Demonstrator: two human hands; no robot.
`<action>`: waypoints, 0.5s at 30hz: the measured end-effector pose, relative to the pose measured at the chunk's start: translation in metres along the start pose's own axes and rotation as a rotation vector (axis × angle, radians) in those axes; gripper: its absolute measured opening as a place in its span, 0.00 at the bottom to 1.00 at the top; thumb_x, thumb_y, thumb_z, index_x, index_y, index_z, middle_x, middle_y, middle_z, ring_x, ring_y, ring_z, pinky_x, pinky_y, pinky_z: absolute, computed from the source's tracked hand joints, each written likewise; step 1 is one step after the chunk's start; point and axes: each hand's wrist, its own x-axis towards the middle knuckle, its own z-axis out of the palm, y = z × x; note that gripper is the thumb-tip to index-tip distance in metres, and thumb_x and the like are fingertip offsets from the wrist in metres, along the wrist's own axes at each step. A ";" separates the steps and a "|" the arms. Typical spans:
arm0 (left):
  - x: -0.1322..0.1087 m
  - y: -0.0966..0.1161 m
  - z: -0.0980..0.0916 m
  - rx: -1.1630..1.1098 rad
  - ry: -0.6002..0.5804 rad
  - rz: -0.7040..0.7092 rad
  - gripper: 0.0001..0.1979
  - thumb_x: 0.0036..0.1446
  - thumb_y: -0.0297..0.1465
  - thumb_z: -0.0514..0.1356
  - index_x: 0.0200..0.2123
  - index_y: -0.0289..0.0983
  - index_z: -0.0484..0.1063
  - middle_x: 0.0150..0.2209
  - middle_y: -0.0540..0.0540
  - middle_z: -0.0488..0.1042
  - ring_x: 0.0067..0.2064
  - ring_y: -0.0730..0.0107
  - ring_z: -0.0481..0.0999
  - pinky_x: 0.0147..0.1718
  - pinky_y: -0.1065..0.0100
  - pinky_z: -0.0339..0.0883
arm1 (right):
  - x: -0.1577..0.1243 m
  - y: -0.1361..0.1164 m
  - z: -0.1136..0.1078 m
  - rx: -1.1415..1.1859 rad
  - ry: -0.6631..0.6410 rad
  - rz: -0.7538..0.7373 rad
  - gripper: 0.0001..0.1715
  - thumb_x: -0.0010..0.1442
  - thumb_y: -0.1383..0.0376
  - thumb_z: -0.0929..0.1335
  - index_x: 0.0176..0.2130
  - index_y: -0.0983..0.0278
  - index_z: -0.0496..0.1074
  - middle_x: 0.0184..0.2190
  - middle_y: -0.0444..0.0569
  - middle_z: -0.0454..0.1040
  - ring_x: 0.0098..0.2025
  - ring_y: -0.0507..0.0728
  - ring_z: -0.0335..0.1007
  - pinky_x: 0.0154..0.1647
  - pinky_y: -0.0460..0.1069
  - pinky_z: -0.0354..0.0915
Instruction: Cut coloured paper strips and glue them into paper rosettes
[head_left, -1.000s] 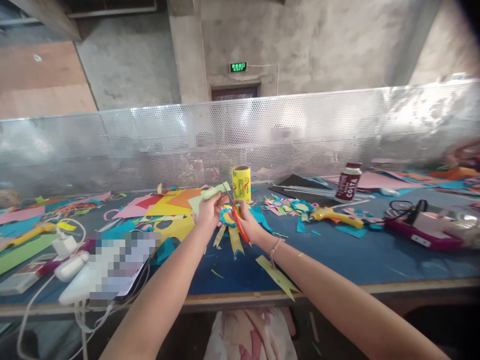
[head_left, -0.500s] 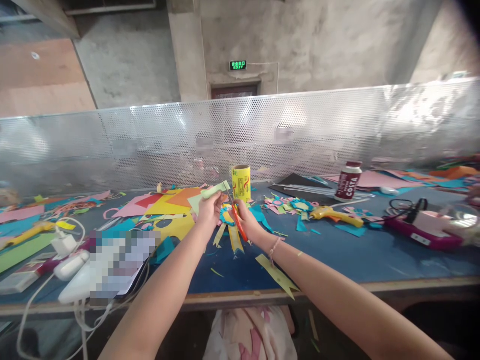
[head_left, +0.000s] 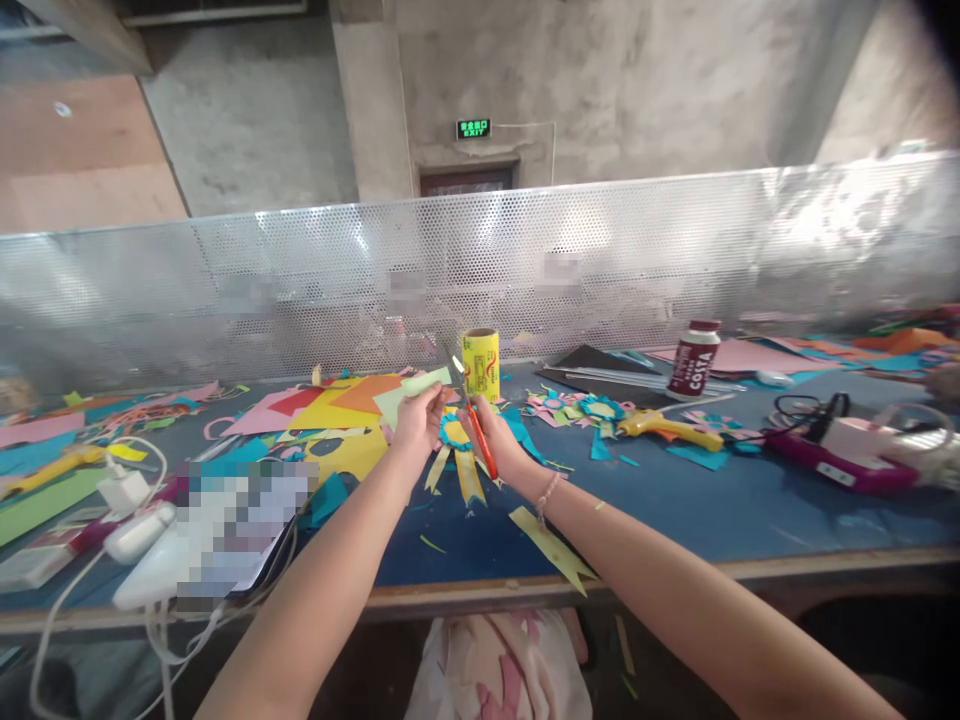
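Observation:
Between the fingers of my left hand (head_left: 418,415) is a small piece of pale green paper (head_left: 425,381). My right hand (head_left: 495,437) grips a pair of scissors (head_left: 482,437) with orange-red handles. Their blades point up and away from me, spread apart, just right of the paper and not touching it. Below and between my hands, a blue and yellow paper rosette (head_left: 455,432) with yellow ribbon tails lies on the blue table (head_left: 420,545). A yellow roll of tape (head_left: 481,365) stands upright behind my right hand.
Coloured paper sheets (head_left: 341,405) lie left of my hands. A blurred-out device (head_left: 247,530) and white cables are at the front left. To the right are a yellow glue gun (head_left: 670,429), a dark red bottle (head_left: 694,362) and a purple power strip (head_left: 844,465). A perforated metal screen (head_left: 300,290) runs along the back.
The scissors have drawn slightly away from the green paper and their blades have spread wider. My left hand holds the paper in nearly the same place. The view has shifted a little.

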 end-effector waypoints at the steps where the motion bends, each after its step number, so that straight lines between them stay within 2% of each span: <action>1: 0.000 0.000 0.000 0.006 -0.006 0.002 0.10 0.47 0.15 0.60 0.33 0.33 0.72 0.23 0.50 0.75 0.24 0.79 0.75 0.28 0.79 0.68 | 0.001 0.000 -0.001 0.012 0.003 0.006 0.19 0.60 0.49 0.59 0.41 0.61 0.60 0.26 0.44 0.67 0.26 0.54 0.64 0.27 0.48 0.59; 4: 0.001 0.001 -0.001 0.037 -0.031 0.006 0.09 0.45 0.16 0.61 0.29 0.33 0.71 0.23 0.50 0.75 0.25 0.79 0.75 0.28 0.79 0.68 | 0.007 0.002 -0.012 -0.015 0.014 0.057 0.20 0.60 0.49 0.59 0.41 0.62 0.61 0.26 0.44 0.68 0.27 0.55 0.66 0.27 0.48 0.60; 6: 0.002 0.001 -0.003 0.066 -0.036 0.009 0.08 0.44 0.16 0.62 0.27 0.33 0.70 0.23 0.50 0.74 0.25 0.79 0.74 0.28 0.79 0.67 | 0.014 0.007 -0.028 -0.114 0.032 0.121 0.20 0.61 0.50 0.58 0.43 0.62 0.61 0.28 0.46 0.70 0.29 0.56 0.68 0.28 0.48 0.61; 10: 0.009 -0.001 -0.010 0.159 -0.062 0.011 0.07 0.41 0.19 0.63 0.24 0.32 0.69 0.21 0.51 0.72 0.23 0.80 0.71 0.25 0.77 0.65 | 0.025 0.035 -0.075 -0.619 0.059 0.298 0.17 0.62 0.59 0.59 0.46 0.68 0.64 0.36 0.58 0.74 0.37 0.61 0.71 0.35 0.50 0.62; 11: 0.011 -0.002 -0.012 0.186 -0.080 0.014 0.07 0.40 0.20 0.64 0.23 0.33 0.68 0.21 0.52 0.71 0.22 0.80 0.70 0.25 0.76 0.64 | 0.026 0.044 -0.086 -0.760 0.006 0.346 0.17 0.62 0.61 0.60 0.45 0.69 0.66 0.37 0.61 0.74 0.40 0.62 0.71 0.37 0.51 0.62; 13: 0.014 -0.006 -0.016 0.240 -0.116 0.014 0.08 0.38 0.22 0.64 0.22 0.33 0.67 0.19 0.54 0.68 0.20 0.81 0.67 0.23 0.76 0.62 | 0.026 0.058 -0.101 -0.966 -0.180 0.386 0.13 0.59 0.66 0.62 0.40 0.70 0.70 0.37 0.63 0.74 0.41 0.63 0.72 0.40 0.51 0.62; 15: 0.016 -0.010 -0.019 0.327 -0.144 0.001 0.09 0.37 0.23 0.65 0.22 0.34 0.65 0.17 0.55 0.66 0.20 0.81 0.66 0.23 0.76 0.61 | 0.024 0.065 -0.107 -1.025 -0.243 0.388 0.10 0.56 0.69 0.64 0.38 0.69 0.72 0.37 0.61 0.75 0.43 0.63 0.72 0.43 0.52 0.61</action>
